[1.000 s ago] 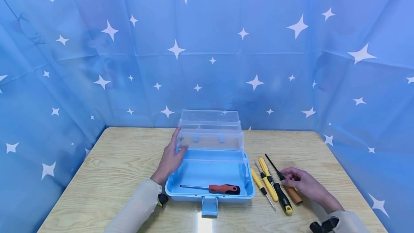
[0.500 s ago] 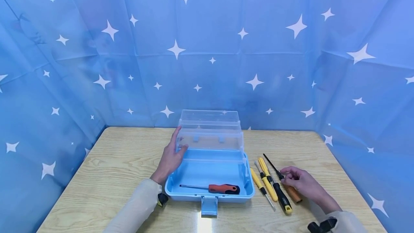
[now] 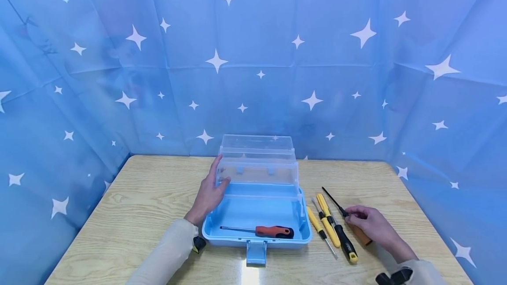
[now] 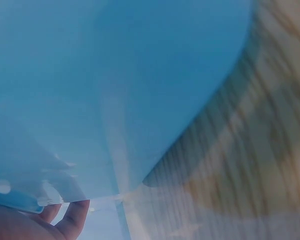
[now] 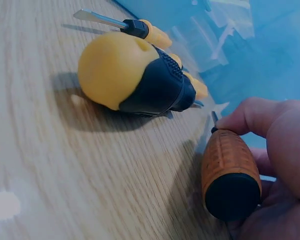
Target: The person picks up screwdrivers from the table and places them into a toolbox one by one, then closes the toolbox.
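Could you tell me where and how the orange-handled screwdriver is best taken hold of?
I would grip the orange-handled screwdriver by the front of its handle, near the shaft, coming from above and its right, where the right hand pinches it. The handle is thick and ribbed, the shaft slim, and the black-and-yellow screwdriver lies close on its left.

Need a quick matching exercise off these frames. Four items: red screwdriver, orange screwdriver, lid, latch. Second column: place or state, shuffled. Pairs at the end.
Items
1. red screwdriver
2. orange screwdriver
3. lid
4. latch

Place or state
A. folded out at the front of the box
B. pinched by the right hand
C. lying inside the box
D. raised, held by the left hand

Pairs: 1-C, 2-B, 3-D, 4-A
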The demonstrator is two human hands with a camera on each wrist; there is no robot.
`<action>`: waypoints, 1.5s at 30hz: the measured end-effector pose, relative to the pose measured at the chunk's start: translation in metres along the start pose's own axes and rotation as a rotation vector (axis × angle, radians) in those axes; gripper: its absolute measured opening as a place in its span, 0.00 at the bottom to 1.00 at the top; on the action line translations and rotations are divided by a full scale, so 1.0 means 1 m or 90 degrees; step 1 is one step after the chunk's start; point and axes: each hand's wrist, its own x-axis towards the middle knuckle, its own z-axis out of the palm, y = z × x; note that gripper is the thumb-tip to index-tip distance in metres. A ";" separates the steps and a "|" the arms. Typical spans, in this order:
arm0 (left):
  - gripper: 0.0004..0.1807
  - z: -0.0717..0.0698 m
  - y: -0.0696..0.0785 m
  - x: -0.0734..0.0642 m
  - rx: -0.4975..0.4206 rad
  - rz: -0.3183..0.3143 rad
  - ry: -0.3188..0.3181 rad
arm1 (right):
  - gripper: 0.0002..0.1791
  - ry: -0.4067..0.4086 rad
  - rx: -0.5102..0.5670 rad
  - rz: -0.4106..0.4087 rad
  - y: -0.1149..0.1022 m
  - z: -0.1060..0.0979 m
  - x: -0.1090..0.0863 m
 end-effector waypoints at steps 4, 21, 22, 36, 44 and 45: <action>0.38 0.000 0.000 0.001 0.000 0.005 -0.002 | 0.22 0.011 -0.018 0.009 -0.002 -0.001 -0.001; 0.38 0.000 0.000 -0.001 0.008 0.010 0.002 | 0.23 0.015 0.007 0.029 -0.007 -0.007 -0.002; 0.38 0.000 0.000 -0.001 0.009 0.009 0.002 | 0.23 0.016 0.010 0.027 -0.007 -0.008 -0.001; 0.37 0.001 -0.003 -0.001 0.002 0.000 0.000 | 0.27 0.042 0.029 0.029 -0.010 -0.011 -0.004; 0.37 0.001 -0.002 -0.001 0.008 0.008 0.001 | 0.28 0.031 0.135 0.047 -0.015 -0.012 -0.003; 0.37 0.000 -0.002 -0.001 0.007 0.005 0.001 | 0.28 0.033 0.135 0.048 -0.016 -0.012 -0.003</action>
